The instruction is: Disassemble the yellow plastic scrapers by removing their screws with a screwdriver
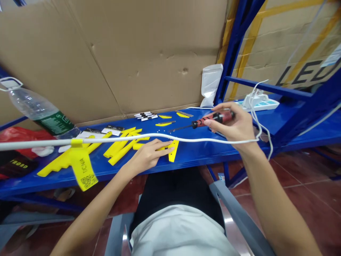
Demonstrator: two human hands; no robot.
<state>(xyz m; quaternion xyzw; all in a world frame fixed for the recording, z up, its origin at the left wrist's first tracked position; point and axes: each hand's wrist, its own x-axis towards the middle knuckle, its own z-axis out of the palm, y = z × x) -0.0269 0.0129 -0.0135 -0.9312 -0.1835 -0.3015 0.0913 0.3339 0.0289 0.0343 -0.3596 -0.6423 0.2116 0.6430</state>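
Note:
My right hand [236, 122] is closed around a red and black screwdriver [211, 119]. Its thin shaft points left, just above the blue shelf, with the tip close to a few tiny metal pieces [165, 131] that look like screws. My left hand [147, 154] is closed on a yellow plastic tool handle [173, 151] at the shelf's front edge. That handle's flat, flared head has small holes and sticks out past my fingers. Behind it lie yellow pieces with metal blades [165, 124]. Several more yellow handles [119, 145] rest left of my left hand.
A white cable [202, 139] with a yellow tag [84, 169] crosses in front of the view. On the blue shelf [149, 170] stand a plastic bottle [44, 110], small black-and-white packets [145, 116] and a power strip [262, 105]. Cardboard [149, 53] backs the shelf; a blue post [234, 46] rises at right.

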